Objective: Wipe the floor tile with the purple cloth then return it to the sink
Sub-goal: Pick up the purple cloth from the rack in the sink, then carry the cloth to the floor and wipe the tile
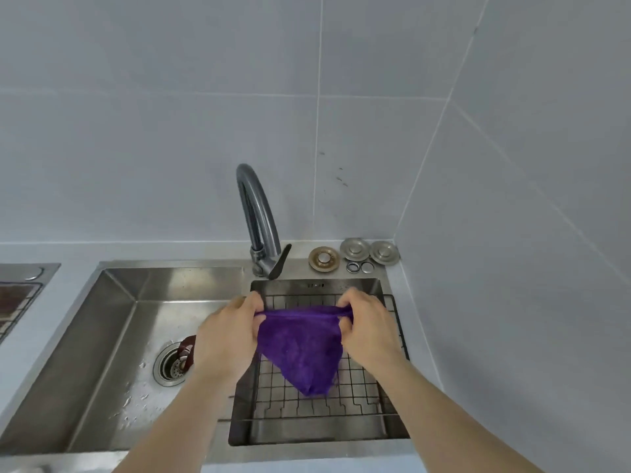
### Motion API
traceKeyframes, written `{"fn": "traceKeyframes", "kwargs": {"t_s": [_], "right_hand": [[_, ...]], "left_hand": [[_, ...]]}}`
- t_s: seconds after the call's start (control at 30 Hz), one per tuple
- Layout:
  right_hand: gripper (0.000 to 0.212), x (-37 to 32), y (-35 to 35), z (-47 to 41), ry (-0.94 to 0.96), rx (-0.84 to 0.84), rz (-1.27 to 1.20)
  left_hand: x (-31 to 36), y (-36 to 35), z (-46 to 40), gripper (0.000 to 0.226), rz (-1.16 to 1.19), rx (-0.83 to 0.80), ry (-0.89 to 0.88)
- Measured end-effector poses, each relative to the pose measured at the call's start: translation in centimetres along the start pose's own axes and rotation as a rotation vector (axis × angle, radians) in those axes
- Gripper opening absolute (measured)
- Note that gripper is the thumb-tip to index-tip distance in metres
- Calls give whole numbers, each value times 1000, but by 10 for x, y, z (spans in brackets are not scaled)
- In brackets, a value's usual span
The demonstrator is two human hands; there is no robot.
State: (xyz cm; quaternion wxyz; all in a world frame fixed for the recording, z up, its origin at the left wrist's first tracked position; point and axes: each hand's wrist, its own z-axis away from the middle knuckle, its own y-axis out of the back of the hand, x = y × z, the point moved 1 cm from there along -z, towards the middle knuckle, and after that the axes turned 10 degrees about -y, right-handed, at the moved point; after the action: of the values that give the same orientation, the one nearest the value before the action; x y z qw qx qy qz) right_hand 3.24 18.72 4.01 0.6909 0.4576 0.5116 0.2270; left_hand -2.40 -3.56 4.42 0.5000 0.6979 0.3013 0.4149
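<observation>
My left hand (229, 331) and right hand (367, 327) each pinch an upper corner of the cloth (302, 349), both grips closed on it, the top edge pulled taut between them. The rest hangs down in a point, and its tip looks to be just above, or barely touching, the wire rack (341, 390); I cannot tell which. The rack sits in the small right basin of the sink (112, 336). The large left basin is wet, with drops around the drain (170, 365), and something dark red lies by the drain, partly hidden behind my left wrist. The tap (257, 216) arches behind, no water running. A few metal stoppers (324, 258) lie on the surface in the corner.

No floor is in view, so I cannot tell whether the tile is wiped. With the cloth spread over the rack, I judge this either the pickup or the return; if the return, only laying it down and letting go is left.
</observation>
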Motion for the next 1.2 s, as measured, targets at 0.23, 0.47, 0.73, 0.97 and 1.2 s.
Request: {"fn": "traceKeyframes", "kwargs": {"t_s": [0.23, 0.47, 0.73, 0.97, 1.2], "right_hand": [[36, -56, 78, 122, 48, 234, -83], [37, -112, 130, 270, 135, 374, -119], [34, -125, 160, 366, 132, 344, -124], [34, -74, 166, 412, 21, 305, -166], [34, 6, 177, 449, -24, 222, -216]], "left_hand": [[13, 103, 99, 6, -118, 268, -78], [15, 192, 231, 7, -153, 411, -145], [29, 230, 317, 9, -25, 357, -73], [70, 231, 361, 15, -38, 289, -90], [142, 205, 394, 7, -57, 199, -72]]}}
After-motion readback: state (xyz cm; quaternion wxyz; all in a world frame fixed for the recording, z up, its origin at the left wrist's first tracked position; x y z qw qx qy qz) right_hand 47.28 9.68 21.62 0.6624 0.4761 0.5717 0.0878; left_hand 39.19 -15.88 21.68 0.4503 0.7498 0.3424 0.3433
